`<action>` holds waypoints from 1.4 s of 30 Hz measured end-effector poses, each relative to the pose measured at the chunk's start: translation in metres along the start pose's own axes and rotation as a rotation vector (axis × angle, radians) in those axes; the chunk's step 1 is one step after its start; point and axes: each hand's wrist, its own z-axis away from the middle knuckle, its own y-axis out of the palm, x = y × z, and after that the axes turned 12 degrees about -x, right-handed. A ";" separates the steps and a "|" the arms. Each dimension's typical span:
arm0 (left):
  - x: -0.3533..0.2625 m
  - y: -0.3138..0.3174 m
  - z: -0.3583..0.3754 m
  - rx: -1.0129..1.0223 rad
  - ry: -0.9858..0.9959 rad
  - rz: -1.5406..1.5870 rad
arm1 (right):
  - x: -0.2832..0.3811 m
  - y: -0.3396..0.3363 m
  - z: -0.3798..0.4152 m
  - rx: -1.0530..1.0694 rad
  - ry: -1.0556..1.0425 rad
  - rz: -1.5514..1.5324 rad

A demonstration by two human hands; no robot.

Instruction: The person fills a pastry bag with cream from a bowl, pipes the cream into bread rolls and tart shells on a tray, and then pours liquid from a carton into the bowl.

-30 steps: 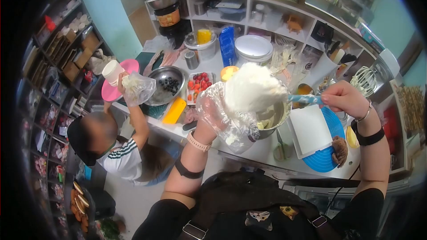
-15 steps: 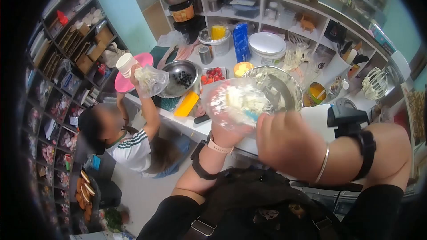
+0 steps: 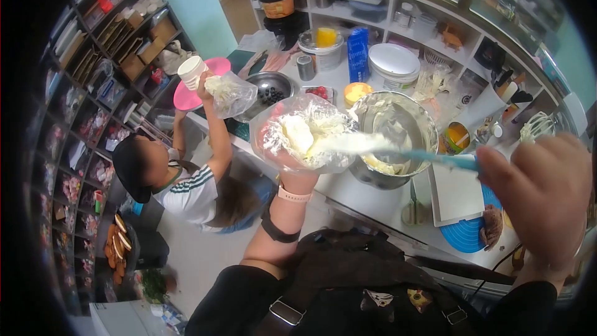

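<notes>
My left hand (image 3: 281,157) is wrapped around a clear plastic piping bag (image 3: 339,165), its mouth spread wide over the fingers. White cream (image 3: 298,130) lies in the bag and smears its walls. Out to the right, my right hand (image 3: 538,190) grips the blue handle of a spatula (image 3: 449,160). The spatula's cream-coated blade reaches left to the bag's opening. Just beyond it stands a metal mixing bowl (image 3: 387,179), with cream streaked inside.
At left, a co-worker (image 3: 189,196) holds a white cup (image 3: 191,71) and a cream-filled bag (image 3: 236,94). A bowl of dark berries (image 3: 283,81), a blue packet (image 3: 358,56), scissors (image 3: 413,208), a white board (image 3: 457,196) and a whisk (image 3: 541,123) are on the counter.
My right hand has swung away to the right with the spatula, baring the bag's opening and more of the spatula. The left hand and bag have shifted slightly left in view.
</notes>
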 end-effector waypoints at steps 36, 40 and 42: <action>0.016 -0.079 -0.026 -0.032 -0.580 0.474 | -0.050 0.185 -0.028 0.400 0.085 0.014; 0.020 -0.096 -0.019 -0.115 -0.576 0.437 | -0.007 0.276 -0.030 0.411 0.139 -0.404; 0.011 -0.099 -0.019 -0.061 -0.589 0.465 | -0.005 0.274 -0.023 0.459 0.184 -0.296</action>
